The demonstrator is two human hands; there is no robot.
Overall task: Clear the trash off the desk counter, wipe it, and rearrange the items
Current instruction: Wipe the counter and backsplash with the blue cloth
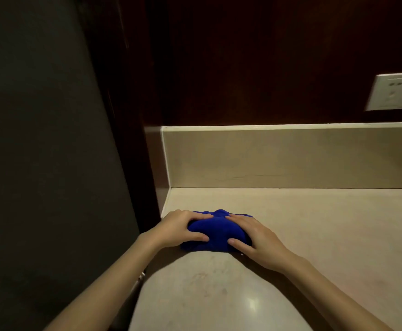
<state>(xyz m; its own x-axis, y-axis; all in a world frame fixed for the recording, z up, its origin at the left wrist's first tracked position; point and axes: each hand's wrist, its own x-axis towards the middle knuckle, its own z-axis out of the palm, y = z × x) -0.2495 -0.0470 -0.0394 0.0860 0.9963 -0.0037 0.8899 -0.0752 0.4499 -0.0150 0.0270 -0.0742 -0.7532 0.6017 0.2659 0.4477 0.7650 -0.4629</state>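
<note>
Both bare hands, left [181, 226] and right [255, 237], press a bunched deep-blue cloth [215, 231] onto the pale stone surface [314, 235] near its left corner, fingers curled around the cloth's sides.

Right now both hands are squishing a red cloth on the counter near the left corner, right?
Almost. The cloth is blue, not red, as the head view shows. The rest holds: the left hand and the right hand both hold it bunched on the beige counter, near the left corner.
</note>
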